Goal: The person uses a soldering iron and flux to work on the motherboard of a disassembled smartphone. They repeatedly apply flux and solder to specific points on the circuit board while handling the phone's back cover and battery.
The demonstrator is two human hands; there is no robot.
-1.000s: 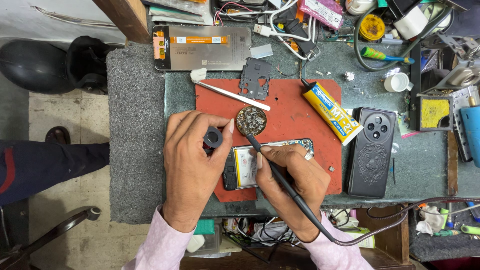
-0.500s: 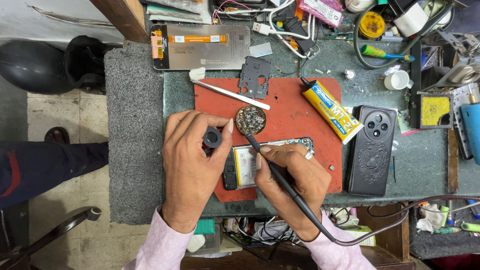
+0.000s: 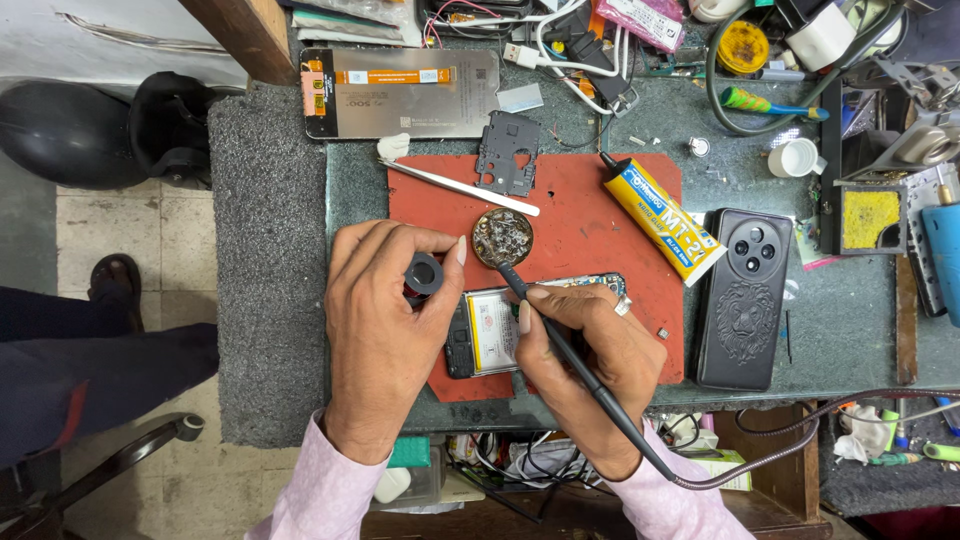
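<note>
My right hand [image 3: 590,355] grips a black soldering iron [image 3: 560,345] like a pen; its tip rests in a small round tin of solder scraps [image 3: 502,237] on a red mat [image 3: 590,230]. My left hand [image 3: 385,320] lies on the mat's left side, fingers curled around a small black spool [image 3: 424,273], thumb tip beside the tin. An opened phone with its battery showing [image 3: 500,328] lies under both hands.
Metal tweezers [image 3: 460,186] and a black inner frame [image 3: 508,152] lie at the mat's top. A yellow glue tube [image 3: 660,215], a black phone back cover [image 3: 745,298], a detached screen panel [image 3: 400,92], a yellow sponge holder [image 3: 872,218] and tangled cables surround the mat.
</note>
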